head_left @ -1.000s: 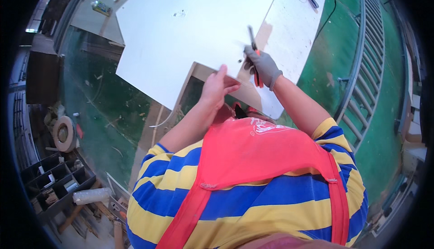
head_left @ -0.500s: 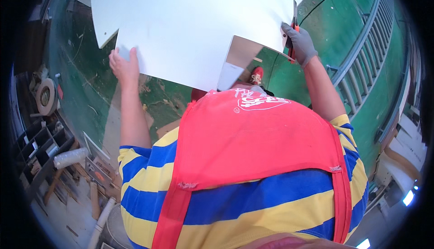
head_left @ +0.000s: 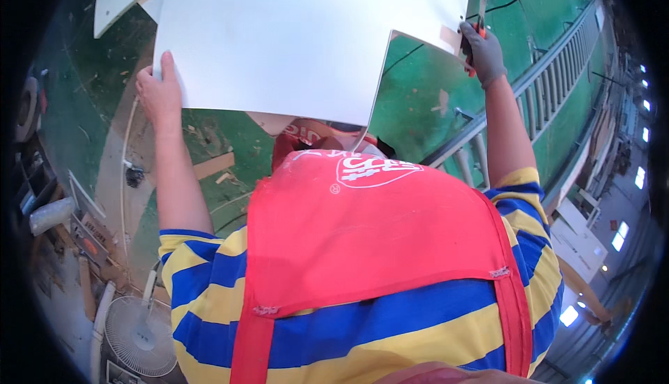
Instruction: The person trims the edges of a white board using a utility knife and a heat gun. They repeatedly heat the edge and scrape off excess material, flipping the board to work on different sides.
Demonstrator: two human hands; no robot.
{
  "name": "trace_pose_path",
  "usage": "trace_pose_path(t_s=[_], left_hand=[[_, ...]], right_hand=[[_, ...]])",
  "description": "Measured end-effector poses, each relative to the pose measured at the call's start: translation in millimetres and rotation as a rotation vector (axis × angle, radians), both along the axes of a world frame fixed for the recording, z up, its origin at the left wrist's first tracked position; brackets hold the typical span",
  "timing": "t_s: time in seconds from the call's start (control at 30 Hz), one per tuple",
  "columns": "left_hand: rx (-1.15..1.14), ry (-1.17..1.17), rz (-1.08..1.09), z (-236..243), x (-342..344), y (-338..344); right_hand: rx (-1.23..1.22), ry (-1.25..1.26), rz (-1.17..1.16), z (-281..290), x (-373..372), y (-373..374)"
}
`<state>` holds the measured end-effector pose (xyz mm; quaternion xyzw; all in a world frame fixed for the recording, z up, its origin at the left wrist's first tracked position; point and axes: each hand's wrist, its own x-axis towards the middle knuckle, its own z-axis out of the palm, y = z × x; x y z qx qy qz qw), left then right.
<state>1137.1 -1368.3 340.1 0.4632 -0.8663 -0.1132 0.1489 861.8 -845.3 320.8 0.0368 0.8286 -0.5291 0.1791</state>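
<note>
A large white board (head_left: 300, 42) with notched cut-outs spans the upper middle, in front of my red apron. My bare left hand (head_left: 160, 95) is closed on its left edge, with the thumb on top and the fingers going underneath. At the board's right edge, my right hand (head_left: 486, 55) in a grey glove is closed around an orange-and-black utility knife (head_left: 481, 27), its blade pointing away from me. That hand also touches the board's edge; whether it grips the board too is hard to see.
A metal ladder (head_left: 550, 81) lies on the green floor (head_left: 411, 98) at the right. A black cable (head_left: 507, 4) runs near the knife. Lower left are a white fan (head_left: 143, 339), a plastic-wrapped roll (head_left: 52, 215) and wood scraps. White panels (head_left: 578, 234) stand at the right.
The board has shifted away from me and its left part further left. My left hand moved left and now grips the edge; my right hand moved slightly right. The surroundings have swung in view.
</note>
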Motion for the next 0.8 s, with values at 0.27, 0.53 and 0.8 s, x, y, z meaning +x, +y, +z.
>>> trace_pose_path(t_s=[0.27, 0.53, 0.8], left_hand=[[0.106, 0.088, 0.039, -21, 5, 56], [-0.445, 0.018, -0.148, -32, -14, 123], [-0.060, -0.148, -0.293, -24, -39, 255]], right_hand=[[0.313, 0.472, 0.141, 18, -97, -11], [0.181, 0.440, 0.349, 20, -254, -80], [0.693, 0.753, -0.019, -58, -388, 80]])
